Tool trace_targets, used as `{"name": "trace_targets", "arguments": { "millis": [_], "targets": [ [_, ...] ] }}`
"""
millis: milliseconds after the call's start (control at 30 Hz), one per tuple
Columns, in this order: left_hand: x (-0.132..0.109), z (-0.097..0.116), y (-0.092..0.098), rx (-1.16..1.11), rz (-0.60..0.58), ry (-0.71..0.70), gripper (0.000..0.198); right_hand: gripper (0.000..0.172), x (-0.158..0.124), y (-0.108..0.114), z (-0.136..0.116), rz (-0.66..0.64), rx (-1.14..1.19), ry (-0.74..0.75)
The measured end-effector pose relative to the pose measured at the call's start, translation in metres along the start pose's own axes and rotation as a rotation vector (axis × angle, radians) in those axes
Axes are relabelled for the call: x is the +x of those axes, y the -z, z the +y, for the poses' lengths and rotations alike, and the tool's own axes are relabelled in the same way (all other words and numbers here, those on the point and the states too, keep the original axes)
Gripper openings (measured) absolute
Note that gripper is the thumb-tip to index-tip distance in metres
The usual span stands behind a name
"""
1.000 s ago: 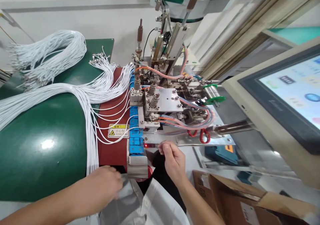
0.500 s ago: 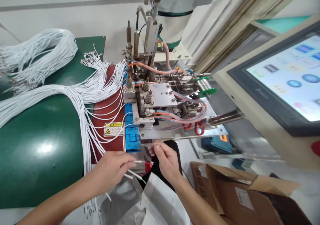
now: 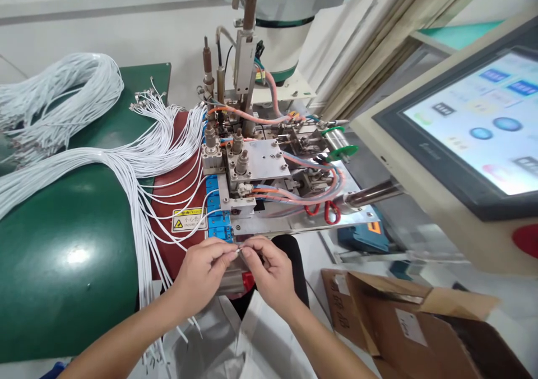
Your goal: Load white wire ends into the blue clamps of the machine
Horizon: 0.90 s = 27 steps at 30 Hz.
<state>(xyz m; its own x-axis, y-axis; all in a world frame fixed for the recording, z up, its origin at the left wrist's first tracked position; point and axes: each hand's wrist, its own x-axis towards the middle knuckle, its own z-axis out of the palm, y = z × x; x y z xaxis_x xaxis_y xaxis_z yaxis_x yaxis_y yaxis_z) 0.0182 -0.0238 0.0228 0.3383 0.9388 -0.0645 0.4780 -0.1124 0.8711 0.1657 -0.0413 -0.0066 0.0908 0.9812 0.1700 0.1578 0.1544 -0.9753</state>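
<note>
My left hand (image 3: pixel 202 269) and my right hand (image 3: pixel 269 269) meet fingertip to fingertip just in front of the blue fixture blocks (image 3: pixel 218 219). Between them is the small end of a white wire (image 3: pixel 239 250), pinched by the left fingers and touched by the closed right thumb and fingers. Most of that wire is hidden by the hands. A bundle of white wires (image 3: pixel 130 194) fans out from the left, some running into the blue blocks and others hanging down beside my left forearm.
The metal machine (image 3: pixel 263 160) with hoses stands behind the hands. A touch screen (image 3: pixel 479 126) leans in at the right, above an open cardboard box (image 3: pixel 390 323). More coiled wires (image 3: pixel 79 98) lie on the green table (image 3: pixel 63 267).
Both hands have come together at the fixture's front edge; the left moved right and up with a wire end. The right fingers have closed at its tip. The view shifted slightly.
</note>
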Motion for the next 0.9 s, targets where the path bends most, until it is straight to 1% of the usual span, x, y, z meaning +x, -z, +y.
{"name": "trace_targets", "arguments": {
  "millis": [100, 167, 233, 367, 467, 533, 600, 667, 767, 833, 900],
  "targets": [
    [0.000, -0.004, -0.005, -0.026, 0.091, 0.029, 0.014, 0.010, -0.004, -0.006, 0.002, 0.072, 0.024, -0.085],
    [0.000, -0.006, -0.009, -0.035, 0.155, 0.025, 0.012, 0.009, -0.005, -0.009, 0.001, 0.097, 0.026, -0.088],
    [0.000, -0.007, -0.012, -0.036, 0.190, 0.017, 0.012, 0.007, -0.004, -0.011, -0.001, 0.107, -0.004, -0.066],
    [0.000, -0.005, -0.013, -0.043, 0.196, 0.053, 0.012, 0.007, -0.001, -0.012, -0.004, 0.119, -0.081, -0.034],
    [0.002, -0.004, -0.008, -0.085, 0.127, 0.048, 0.017, 0.008, 0.000, -0.013, -0.004, 0.114, -0.076, -0.043],
    [0.003, -0.004, -0.004, -0.113, 0.071, 0.050, 0.017, 0.009, -0.001, -0.014, -0.003, 0.111, -0.033, -0.061],
    [0.004, -0.005, -0.003, -0.140, 0.055, 0.092, 0.016, 0.009, -0.002, -0.015, -0.002, 0.119, 0.027, -0.099],
    [0.004, -0.006, -0.004, -0.179, 0.083, 0.139, 0.013, 0.010, -0.003, -0.018, -0.002, 0.144, 0.091, -0.157],
    [0.003, -0.007, -0.009, -0.235, 0.152, 0.157, 0.011, 0.012, -0.003, -0.023, -0.003, 0.188, 0.168, -0.221],
    [0.001, -0.008, -0.013, -0.248, 0.199, 0.152, 0.011, 0.011, -0.003, -0.027, -0.004, 0.211, 0.165, -0.213],
    [0.000, -0.009, -0.015, -0.243, 0.225, 0.138, 0.011, 0.011, -0.002, -0.028, -0.004, 0.214, 0.088, -0.151]
  ]
}}
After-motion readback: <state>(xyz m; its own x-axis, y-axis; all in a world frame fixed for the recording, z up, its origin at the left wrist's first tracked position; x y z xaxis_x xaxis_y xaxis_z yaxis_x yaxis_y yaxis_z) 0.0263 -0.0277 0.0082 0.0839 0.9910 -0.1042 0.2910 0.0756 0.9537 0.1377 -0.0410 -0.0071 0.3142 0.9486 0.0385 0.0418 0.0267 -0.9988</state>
